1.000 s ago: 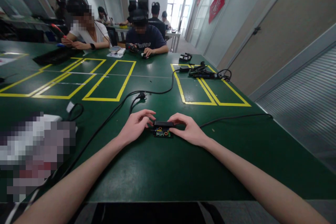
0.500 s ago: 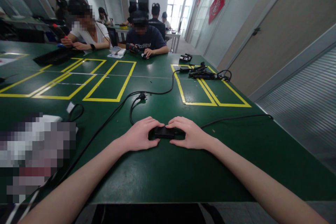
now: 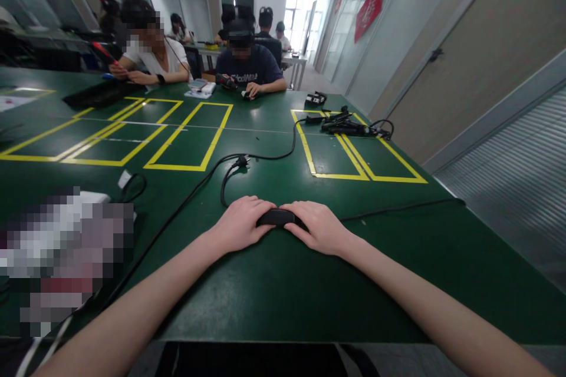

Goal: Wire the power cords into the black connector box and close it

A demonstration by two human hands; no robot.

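Observation:
Between my two hands is a black power adapter [image 3: 277, 217], low over the green table [image 3: 247, 306]. My left hand [image 3: 244, 222] grips its left end, fingers over the top and thumb along the near side. My right hand [image 3: 315, 225] has the right end in the same kind of hold. A short black cord with a plug [image 3: 241, 161] curves out beyond my left hand, its prongs pointing right. On the other side a black cable [image 3: 398, 209] runs from behind my right hand toward the table's right edge.
A long black cord [image 3: 177, 206] crosses the table on the left, near a blurred-out item [image 3: 75, 253]. Farther off lie yellow tape outlines [image 3: 206, 168], a heap of black cables [image 3: 349, 125] and a black tray [image 3: 99, 94]. Two people [image 3: 252, 65] work across the table.
My thumbs have come up against the adapter's near side, where they were apart from it before. The adapter has risen or tilted slightly, and both hands now close around it.

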